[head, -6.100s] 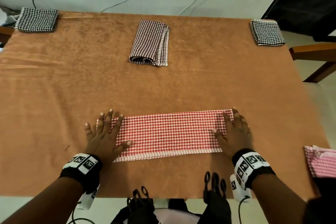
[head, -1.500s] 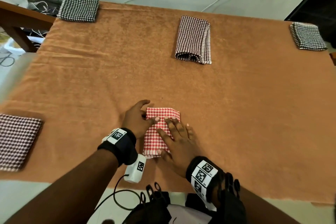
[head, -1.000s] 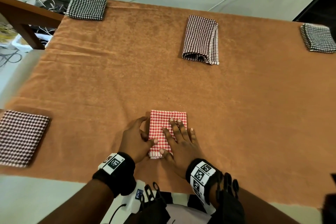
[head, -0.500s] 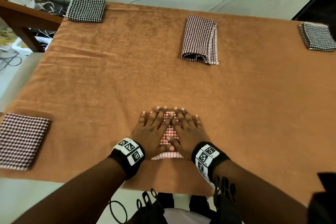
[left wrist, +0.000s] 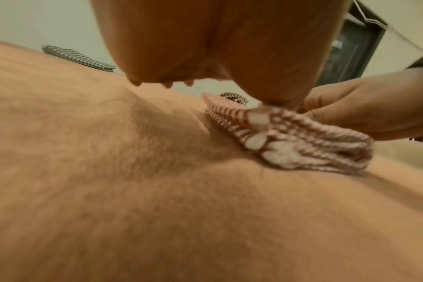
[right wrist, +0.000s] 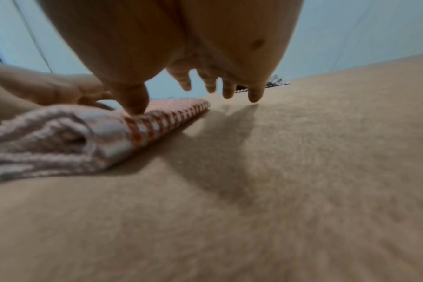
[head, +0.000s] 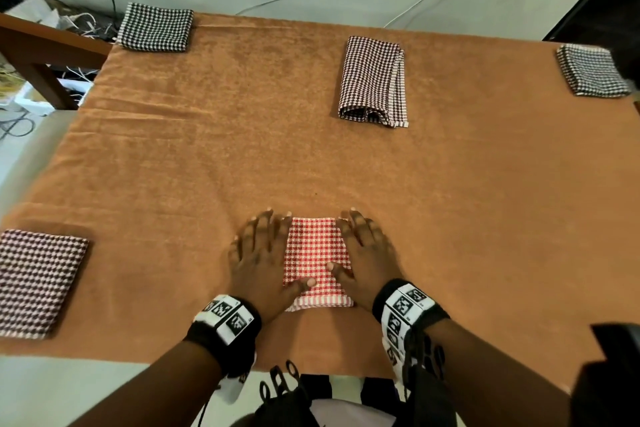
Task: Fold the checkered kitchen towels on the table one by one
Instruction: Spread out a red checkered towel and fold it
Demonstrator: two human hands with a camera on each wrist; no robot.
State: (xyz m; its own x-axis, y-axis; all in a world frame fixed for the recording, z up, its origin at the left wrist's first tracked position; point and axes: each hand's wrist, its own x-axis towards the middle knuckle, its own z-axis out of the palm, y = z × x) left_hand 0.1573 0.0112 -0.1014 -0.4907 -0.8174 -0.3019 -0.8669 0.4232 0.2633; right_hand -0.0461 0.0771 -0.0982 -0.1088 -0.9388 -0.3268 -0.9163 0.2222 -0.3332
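A red checkered towel (head: 316,255), folded into a small rectangle, lies near the front edge of the table (head: 450,201). My left hand (head: 259,253) lies flat along its left side, thumb on the cloth. My right hand (head: 365,253) lies flat along its right side, thumb on the cloth too. Both hands have straight, spread fingers. In the left wrist view the towel (left wrist: 302,137) shows its stacked folded layers under the left thumb. In the right wrist view my thumb presses the towel (right wrist: 162,118) while the fingers (right wrist: 254,95) hover over the tablecloth.
A dark brown checkered towel (head: 373,78), loosely folded, lies at the back centre. Folded towels sit at the back left corner (head: 156,27), back right corner (head: 592,70) and front left edge (head: 36,282). A wooden frame (head: 41,55) and cables lie past the left side.
Six seconds ago the towel was a long strip; it is now a small rectangle. In the last half second my hands slid apart from its top to its left and right sides.
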